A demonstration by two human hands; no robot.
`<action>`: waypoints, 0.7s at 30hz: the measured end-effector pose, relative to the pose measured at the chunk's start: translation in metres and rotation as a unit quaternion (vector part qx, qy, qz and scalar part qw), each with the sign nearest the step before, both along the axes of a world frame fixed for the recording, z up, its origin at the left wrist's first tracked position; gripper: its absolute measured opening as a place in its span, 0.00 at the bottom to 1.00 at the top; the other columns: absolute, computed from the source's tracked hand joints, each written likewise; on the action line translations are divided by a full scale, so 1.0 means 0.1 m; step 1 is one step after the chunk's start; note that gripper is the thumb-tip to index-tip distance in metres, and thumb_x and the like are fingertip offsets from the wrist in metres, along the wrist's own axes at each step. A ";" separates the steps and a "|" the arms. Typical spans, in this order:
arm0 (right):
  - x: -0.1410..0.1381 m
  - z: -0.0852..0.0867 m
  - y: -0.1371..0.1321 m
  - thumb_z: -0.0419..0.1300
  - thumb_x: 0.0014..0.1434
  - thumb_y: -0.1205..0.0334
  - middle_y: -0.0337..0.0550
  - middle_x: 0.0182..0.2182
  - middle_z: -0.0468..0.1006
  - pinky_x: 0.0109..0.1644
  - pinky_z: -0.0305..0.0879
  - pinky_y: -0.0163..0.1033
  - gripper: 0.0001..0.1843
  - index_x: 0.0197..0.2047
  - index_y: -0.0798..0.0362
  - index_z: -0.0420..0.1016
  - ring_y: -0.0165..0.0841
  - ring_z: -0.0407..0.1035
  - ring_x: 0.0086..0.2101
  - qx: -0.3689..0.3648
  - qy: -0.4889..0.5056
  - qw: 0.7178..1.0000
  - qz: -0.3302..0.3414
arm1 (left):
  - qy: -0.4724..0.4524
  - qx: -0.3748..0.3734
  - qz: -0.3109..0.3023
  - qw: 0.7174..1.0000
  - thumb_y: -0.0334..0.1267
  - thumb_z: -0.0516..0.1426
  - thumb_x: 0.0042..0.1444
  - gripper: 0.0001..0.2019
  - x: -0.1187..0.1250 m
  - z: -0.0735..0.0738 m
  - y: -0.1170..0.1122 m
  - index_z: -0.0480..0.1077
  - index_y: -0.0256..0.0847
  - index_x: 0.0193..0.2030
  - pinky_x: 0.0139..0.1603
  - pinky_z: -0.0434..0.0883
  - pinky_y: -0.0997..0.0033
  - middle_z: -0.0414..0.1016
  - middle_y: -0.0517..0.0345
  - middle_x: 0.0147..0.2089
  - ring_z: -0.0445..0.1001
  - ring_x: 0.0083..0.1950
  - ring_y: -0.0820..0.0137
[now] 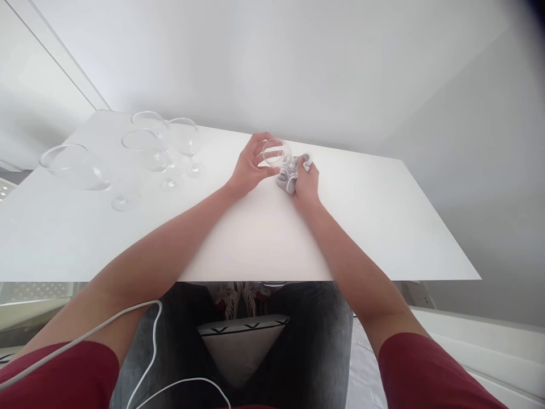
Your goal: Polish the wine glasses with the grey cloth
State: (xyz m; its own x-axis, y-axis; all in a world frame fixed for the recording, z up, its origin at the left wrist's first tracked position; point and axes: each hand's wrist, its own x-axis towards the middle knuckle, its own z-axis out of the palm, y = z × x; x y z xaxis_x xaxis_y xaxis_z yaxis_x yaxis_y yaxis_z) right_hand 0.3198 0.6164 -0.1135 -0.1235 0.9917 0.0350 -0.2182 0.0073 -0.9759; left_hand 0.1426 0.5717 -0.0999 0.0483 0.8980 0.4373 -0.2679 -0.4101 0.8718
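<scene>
A clear stemmed wine glass (pixel 284 152) lies tilted between my two hands near the back of the white table (pixel 255 238). My left hand (pixel 250 165) curls its fingers around the glass's bowl, with the thumb on the near side. My fingers show through the clear bowl. At the stem end, my right hand (pixel 307 180) grips a crumpled light grey cloth (pixel 287 180). The cloth covers part of the stem and foot, so their exact position is hidden.
Several clear wine glasses stand upright at the table's left, the closest being a large glass (pixel 76 170). A pale wall (pixel 272 68) rises behind the table's back edge. A white cable (pixel 155 335) hangs over my left arm and lap.
</scene>
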 end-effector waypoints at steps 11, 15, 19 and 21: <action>0.01 -0.04 0.01 0.78 0.53 0.38 0.37 0.30 0.79 0.38 0.76 0.39 0.27 0.37 0.50 0.74 0.33 0.77 0.33 -0.018 0.011 1.000 0.001 | -0.004 0.016 -0.002 1.000 0.50 0.78 0.45 0.39 -0.03 -0.06 0.07 0.71 0.53 0.64 0.69 0.74 0.36 0.73 0.47 0.69 0.67 0.76 0.42; 0.03 -0.03 0.01 0.78 0.53 0.42 0.38 0.29 0.79 0.37 0.77 0.38 0.25 0.36 0.50 0.74 0.33 0.78 0.32 -0.026 0.017 0.997 -0.067 | 0.039 0.051 -0.005 0.998 0.55 0.75 0.50 0.42 -0.03 -0.11 0.12 0.66 0.53 0.69 0.69 0.72 0.31 0.70 0.46 0.71 0.63 0.79 0.40; 0.01 0.07 -0.03 0.73 0.59 0.39 0.41 0.32 0.82 0.42 0.81 0.42 0.23 0.39 0.49 0.76 0.38 0.81 0.38 -0.059 0.062 0.996 0.021 | 0.058 0.065 -0.004 0.996 0.61 0.72 0.53 0.43 -0.06 -0.13 0.16 0.62 0.56 0.71 0.70 0.72 0.32 0.67 0.47 0.74 0.61 0.80 0.40; 0.01 0.10 -0.05 0.72 0.60 0.39 0.42 0.34 0.83 0.45 0.82 0.44 0.22 0.40 0.48 0.76 0.39 0.82 0.40 -0.067 0.067 0.993 0.068 | 0.048 0.063 -0.008 0.997 0.62 0.71 0.54 0.43 -0.07 -0.15 0.17 0.61 0.57 0.72 0.69 0.73 0.33 0.66 0.47 0.75 0.63 0.79 0.39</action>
